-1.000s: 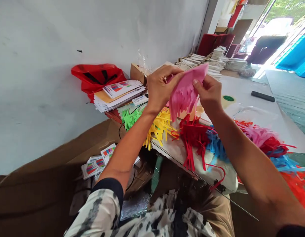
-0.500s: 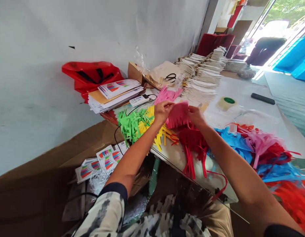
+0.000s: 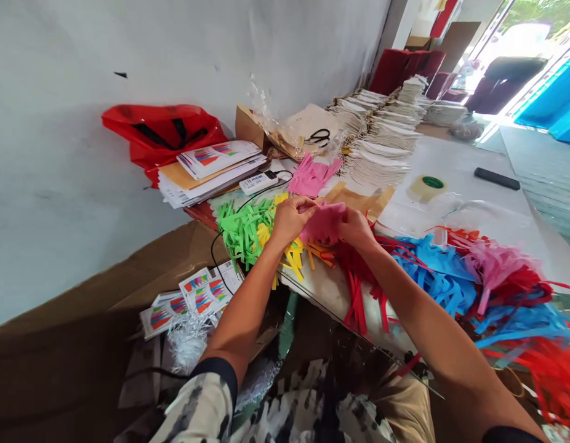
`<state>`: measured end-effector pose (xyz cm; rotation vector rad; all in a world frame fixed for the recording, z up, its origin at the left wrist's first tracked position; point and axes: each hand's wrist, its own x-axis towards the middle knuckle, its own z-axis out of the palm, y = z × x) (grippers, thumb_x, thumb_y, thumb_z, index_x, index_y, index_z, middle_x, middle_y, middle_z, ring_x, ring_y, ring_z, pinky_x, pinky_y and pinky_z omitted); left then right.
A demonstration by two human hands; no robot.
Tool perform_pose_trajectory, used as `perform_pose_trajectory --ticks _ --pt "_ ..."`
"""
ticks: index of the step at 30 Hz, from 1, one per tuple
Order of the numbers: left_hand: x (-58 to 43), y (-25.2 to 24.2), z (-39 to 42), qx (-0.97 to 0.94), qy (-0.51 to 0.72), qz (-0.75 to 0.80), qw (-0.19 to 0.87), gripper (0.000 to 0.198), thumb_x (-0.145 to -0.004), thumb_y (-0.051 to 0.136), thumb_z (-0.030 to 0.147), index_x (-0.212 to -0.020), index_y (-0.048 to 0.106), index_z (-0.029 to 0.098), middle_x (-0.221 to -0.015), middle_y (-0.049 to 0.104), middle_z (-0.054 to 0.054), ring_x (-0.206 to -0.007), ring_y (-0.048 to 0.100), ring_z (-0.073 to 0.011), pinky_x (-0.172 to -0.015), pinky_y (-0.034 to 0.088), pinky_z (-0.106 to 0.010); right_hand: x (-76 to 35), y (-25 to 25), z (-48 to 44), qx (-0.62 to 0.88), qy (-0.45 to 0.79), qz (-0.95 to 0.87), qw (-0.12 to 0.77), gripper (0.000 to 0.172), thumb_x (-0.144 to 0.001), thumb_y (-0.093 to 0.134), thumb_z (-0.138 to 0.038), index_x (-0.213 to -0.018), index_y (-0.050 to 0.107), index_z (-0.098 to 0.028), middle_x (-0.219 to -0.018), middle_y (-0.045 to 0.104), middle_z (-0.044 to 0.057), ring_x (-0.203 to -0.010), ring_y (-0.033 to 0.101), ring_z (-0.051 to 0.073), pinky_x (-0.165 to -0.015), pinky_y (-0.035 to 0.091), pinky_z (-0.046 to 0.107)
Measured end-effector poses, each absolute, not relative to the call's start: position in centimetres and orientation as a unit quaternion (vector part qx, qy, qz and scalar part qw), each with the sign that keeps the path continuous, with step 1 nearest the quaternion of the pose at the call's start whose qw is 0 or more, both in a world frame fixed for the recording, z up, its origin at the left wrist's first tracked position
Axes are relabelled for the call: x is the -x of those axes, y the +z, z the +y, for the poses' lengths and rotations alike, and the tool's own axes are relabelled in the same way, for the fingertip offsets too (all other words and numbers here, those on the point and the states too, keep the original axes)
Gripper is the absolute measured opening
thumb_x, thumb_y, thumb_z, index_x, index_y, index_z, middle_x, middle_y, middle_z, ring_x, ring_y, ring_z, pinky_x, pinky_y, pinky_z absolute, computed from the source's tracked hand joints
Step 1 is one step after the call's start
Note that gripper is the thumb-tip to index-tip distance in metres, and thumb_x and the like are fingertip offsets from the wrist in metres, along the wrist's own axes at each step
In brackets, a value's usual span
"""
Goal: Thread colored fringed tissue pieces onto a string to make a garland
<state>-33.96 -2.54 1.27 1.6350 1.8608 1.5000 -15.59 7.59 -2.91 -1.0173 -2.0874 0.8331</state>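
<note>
Between my two hands a piece of pink fringed tissue paper (image 3: 322,223) is stretched above the table edge. My left hand (image 3: 292,216) pinches its upper left side. My right hand (image 3: 357,227) grips its right side, fingers closed. Below my left hand lie yellow fringe strips (image 3: 294,257), with green fringe (image 3: 248,229) beside them. Dark red fringe (image 3: 356,292) hangs over the table edge under my right hand. Another pink fringe piece (image 3: 310,175) rests behind my hands, near a brown paper piece (image 3: 359,200).
Stacks of white sheets (image 3: 381,147) stand at the back. Black scissors (image 3: 318,136), a tape roll (image 3: 429,186) and a black phone (image 3: 496,178) lie on the table. Blue fringe (image 3: 439,271) heaps at right. A red bag (image 3: 169,132) leans by the wall beside printed cards (image 3: 220,157).
Both hands have come lower and slightly left with the pink fringed tissue paper. The brown paper piece behind them now shows more. The view has shifted a little.
</note>
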Motion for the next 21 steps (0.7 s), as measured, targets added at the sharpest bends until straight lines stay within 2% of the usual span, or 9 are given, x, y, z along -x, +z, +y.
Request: perform_pose_trajectory --ticks 2,4,5,6,8,11,13,17,21 --pt "33.4 0.9 -2.5 -0.554 0.508 0.651 0.108 0.012 -0.090 0.073 0.023 -0.093 0.083 0.019 -0.090 0.082 -0.004 -0.083 0.073 -0.0197 -0.081 0.053 -0.031 14.9 -1.6 7.6 0.389 0.299 -0.802 0.341 0.042 -0.082 0.073 -0.021 -0.124 0.071 -0.021 -0.115 0.076 0.009 -0.107 0.072 0.028 -0.100 0.059 0.052" --pt "33.1 0.9 -2.3 -0.557 0.499 0.659 0.078 0.011 -0.092 0.073 0.024 -0.094 0.083 0.021 -0.093 0.083 -0.005 -0.085 0.072 -0.0205 -0.081 0.053 -0.032 14.2 -0.2 7.3 0.373 0.282 -0.808 0.358 0.064 -0.075 0.070 -0.017 -0.139 0.064 -0.023 -0.135 0.072 0.011 -0.123 0.068 0.031 -0.108 0.054 0.054" --pt "33.0 1.2 -2.2 -0.567 0.494 0.657 0.059 0.010 -0.092 0.073 0.024 -0.093 0.083 0.022 -0.094 0.082 -0.005 -0.086 0.072 -0.0206 -0.081 0.052 -0.033 13.9 0.6 7.1 0.355 0.269 -0.817 0.366 0.068 -0.075 0.069 -0.017 -0.143 0.063 -0.023 -0.143 0.068 0.012 -0.130 0.065 0.031 -0.112 0.052 0.054" --pt "33.0 1.5 -2.1 -0.580 0.494 0.647 0.042 0.010 -0.093 0.074 0.025 -0.093 0.083 0.022 -0.094 0.082 -0.004 -0.086 0.072 -0.0203 -0.081 0.052 -0.033 13.7 1.3 6.7 0.333 0.253 -0.828 0.374 0.065 -0.077 0.070 -0.019 -0.142 0.064 -0.023 -0.147 0.066 0.012 -0.135 0.063 0.031 -0.115 0.049 0.053" --pt "32.9 2.4 -2.0 -0.610 0.509 0.607 0.025 0.008 -0.093 0.076 0.027 -0.091 0.083 0.022 -0.091 0.081 -0.004 -0.084 0.070 -0.0189 -0.080 0.051 -0.032 13.5 2.6 6.0 0.291 0.216 -0.847 0.388 0.045 -0.086 0.069 -0.027 -0.131 0.073 -0.024 -0.144 0.068 0.012 -0.135 0.063 0.031 -0.117 0.048 0.053" --pt "32.8 3.6 -1.8 -0.635 0.555 0.534 0.057 0.012 -0.092 0.079 0.032 -0.088 0.081 0.021 -0.085 0.079 -0.003 -0.078 0.067 -0.0158 -0.077 0.051 -0.030 13.6 4.0 5.3 0.261 0.189 -0.853 0.410 0.022 -0.095 0.068 -0.038 -0.107 0.081 -0.025 -0.126 0.077 0.010 -0.119 0.072 0.029 -0.108 0.054 0.050" --pt "32.8 4.1 -1.9 -0.622 0.588 0.510 0.088 0.016 -0.093 0.079 0.038 -0.092 0.080 0.022 -0.089 0.079 -0.003 -0.078 0.066 -0.0147 -0.077 0.052 -0.028 13.6 4.8 5.0 0.254 0.196 -0.845 0.428 0.019 -0.095 0.070 -0.039 -0.100 0.082 -0.025 -0.115 0.081 0.007 -0.110 0.075 0.027 -0.101 0.057 0.046" --pt "32.7 3.2 -3.1 -0.546 0.649 0.517 0.117 0.027 -0.099 0.068 0.047 -0.111 0.075 0.023 -0.108 0.077 -0.006 -0.095 0.069 -0.0170 -0.083 0.054 -0.028 13.5 5.9 4.5 0.274 0.233 -0.818 0.449 0.018 -0.093 0.072 -0.036 -0.096 0.083 -0.023 -0.100 0.083 0.005 -0.094 0.076 0.023 -0.089 0.058 0.039" --pt "32.6 0.2 -5.1 -0.496 0.690 0.495 0.183 0.035 -0.089 0.069 0.032 -0.123 0.068 0.023 -0.117 0.075 -0.008 -0.109 0.070 -0.0223 -0.073 0.053 -0.027 13.3 6.4 3.5 0.286 0.291 -0.793 0.453 0.020 -0.091 0.073 -0.038 -0.092 0.081 -0.019 -0.084 0.079 0.001 -0.080 0.072 0.019 -0.075 0.054 0.033"
